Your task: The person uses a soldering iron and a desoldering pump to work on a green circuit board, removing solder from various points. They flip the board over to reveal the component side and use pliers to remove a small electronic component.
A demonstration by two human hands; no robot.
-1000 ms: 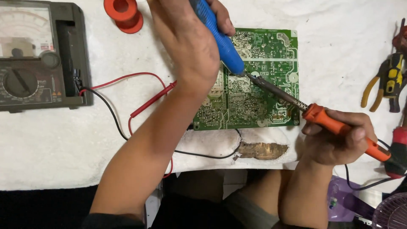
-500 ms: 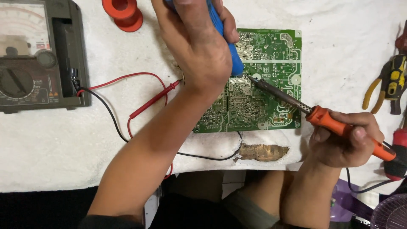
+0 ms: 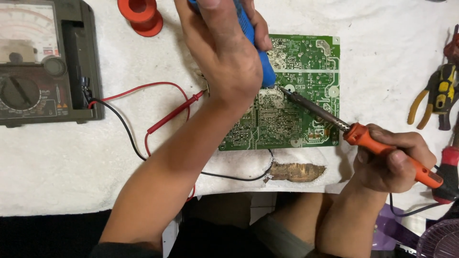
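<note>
Seen from above, a person worked at a bench covered with a white cloth (image 3: 334,19). A green circuit board (image 3: 306,71) lay flat on the cloth near the middle, its solder side up, and both hands met over it. The left hand (image 3: 224,57) reached in from the lower left across the board's left part, its fingers wrapped firmly around a blue tool (image 3: 260,57) with a thick plastic barrel, held nearly upright so that its lower end came down onto the board near the centre. The right hand (image 3: 389,160) sat at the lower right, just off the board's corner, clenched around the orange handle of a soldering iron (image 3: 334,119). The iron's dark metal shaft slanted up and to the left across the board, and its tip rested on the board just beside the blue tool's lower end. A dark cord trailed from the handle's rear toward the right edge. At the far left stood an analogue multimeter (image 3: 45,62) in a dark casing, with a red test lead (image 3: 167,112) and a black test lead (image 3: 124,129) running from it across the cloth and passing under the left forearm. An orange spool (image 3: 141,14) stood at the top, left of the left hand. Just below the board, the cloth showed a brown scorched patch (image 3: 299,172). Pliers with yellow and black grips (image 3: 437,98) lay at the right edge, well apart from the board.
</note>
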